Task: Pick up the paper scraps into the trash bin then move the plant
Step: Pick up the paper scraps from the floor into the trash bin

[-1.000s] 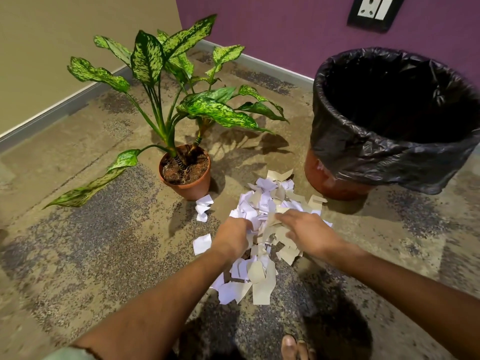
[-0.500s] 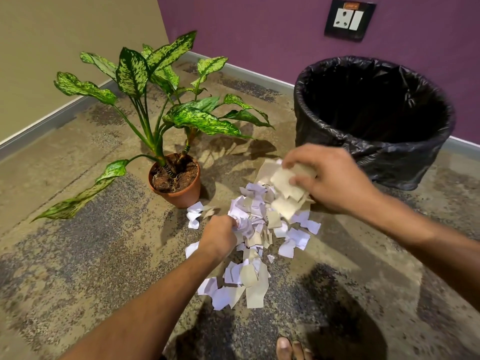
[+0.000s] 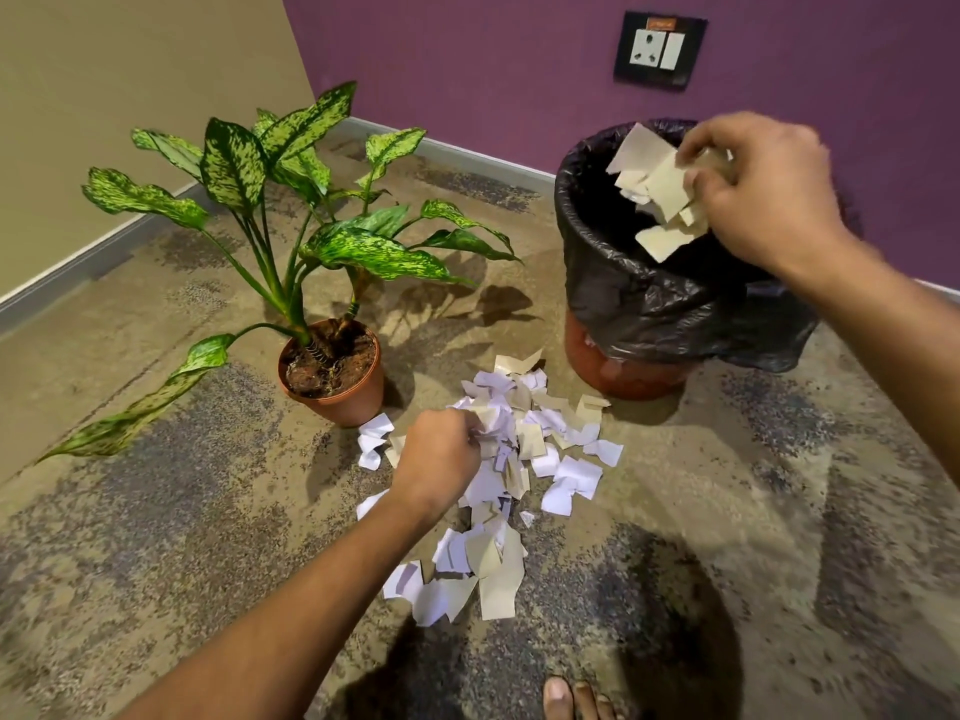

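Right hand (image 3: 763,192) grips a bunch of cream paper scraps (image 3: 660,192) above the open mouth of the black-lined trash bin (image 3: 649,304). Left hand (image 3: 441,459), fingers curled, clutches scraps within the floor pile (image 3: 519,459), which lies between the bin and the potted plant (image 3: 311,241).

matt paper scraps (image 3: 524,444), glossy black plastic bin liner (image 3: 644,298), rough mottled floor (image 3: 182,511)

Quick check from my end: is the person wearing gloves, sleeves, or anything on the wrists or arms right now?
No. The left hand and right hand are bare, with no gloves, rings, watch or bands visible. Both forearms are uncovered as far as the frame shows; no sleeve appears.
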Tool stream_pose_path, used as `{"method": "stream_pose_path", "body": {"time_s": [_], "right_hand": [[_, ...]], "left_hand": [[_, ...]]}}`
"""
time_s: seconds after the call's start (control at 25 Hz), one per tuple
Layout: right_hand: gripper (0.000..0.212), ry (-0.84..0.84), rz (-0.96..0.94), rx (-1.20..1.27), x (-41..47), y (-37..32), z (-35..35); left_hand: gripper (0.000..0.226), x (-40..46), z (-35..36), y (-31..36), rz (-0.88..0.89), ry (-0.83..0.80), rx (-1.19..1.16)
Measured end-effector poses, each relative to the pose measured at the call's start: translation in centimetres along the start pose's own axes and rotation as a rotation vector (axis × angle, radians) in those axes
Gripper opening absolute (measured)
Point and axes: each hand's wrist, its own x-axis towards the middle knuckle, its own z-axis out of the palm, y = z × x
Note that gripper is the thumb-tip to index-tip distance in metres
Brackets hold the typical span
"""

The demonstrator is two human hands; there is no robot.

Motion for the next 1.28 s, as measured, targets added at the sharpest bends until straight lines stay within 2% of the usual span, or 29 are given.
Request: {"method": "stream_pose_path", "body": {"time_s": [0.24,0.4,0.52,0.72,0.88,0.96,1.04,1.16,1.28], "right_hand": [[0.029,-0.110,0.011,-0.102,-0.2,1.7,0.6],[0.057,-0.197,0.006,-0.147,-0.7,2.2,0.2],[0.057,-0.160,0.017,-0.135,-0.9,2.6,-0.3],[0.044,0.036,-0.005,-0.040,-1.2,2.4,-1.4],[0.044,0.173,-0.005,0.015,-1.5,2.0,-2.4],[0.047,0.205,0.000,0.025,-1.8,2.0,-2.8],[0.048,0.214,-0.008,0.043,-2.0,2.0,-2.7],[0.042,0.220,-0.066,0.128,-2.4,1.4,-1.7],[0.031,0.142,-0.139,0.258,-3.9,-0.4,0.2]], "left_hand": [[0.017,-0.4,-3.3,5.1,0.064,0.242,-0.297],[0.019,0.6,-5.4,9.6,0.246,0.426,-0.395],[0.020,2.9,-6.9,13.5,0.372,0.507,-0.391],[0.028,8.2,-8.9,19.2,0.459,0.472,-0.288],[0.041,10.8,-9.1,20.7,0.533,0.198,-0.103],[0.055,11.2,-9.0,20.5,0.584,0.131,-0.072],[0.061,10.9,-9.0,19.9,0.573,0.153,-0.095],[0.044,8.9,-8.9,17.6,0.625,0.273,-0.226],[0.028,5.8,-7.3,13.2,0.707,0.320,-0.295]]}}
